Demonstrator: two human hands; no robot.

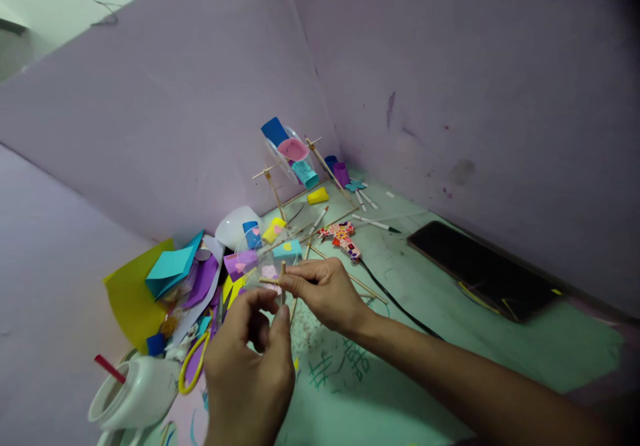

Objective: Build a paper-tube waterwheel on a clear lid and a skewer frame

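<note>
Two thin wooden sticks [283,273] form a small cross in front of me. My left hand [250,363] pinches the lower end of the upright stick between thumb and fingers. My right hand [323,289] pinches the sticks by the crossing, its thumb and forefinger closed. Just behind them lies a clear wheel with coloured paper cups [290,251], partly hidden by my hands. Farther back, a stick frame [277,196] carries a similar wheel with a pink paper cup [293,149]. A flower-patterned glue gun [343,236] rests beyond my right hand.
Coloured paper [135,293], yellow-handled scissors [194,366] and a white jar [145,389] crowd the left side. The glue gun's black cord [395,306] runs under my right arm. A dark flat tablet-like panel [485,269] lies at the right; purple walls enclose the back.
</note>
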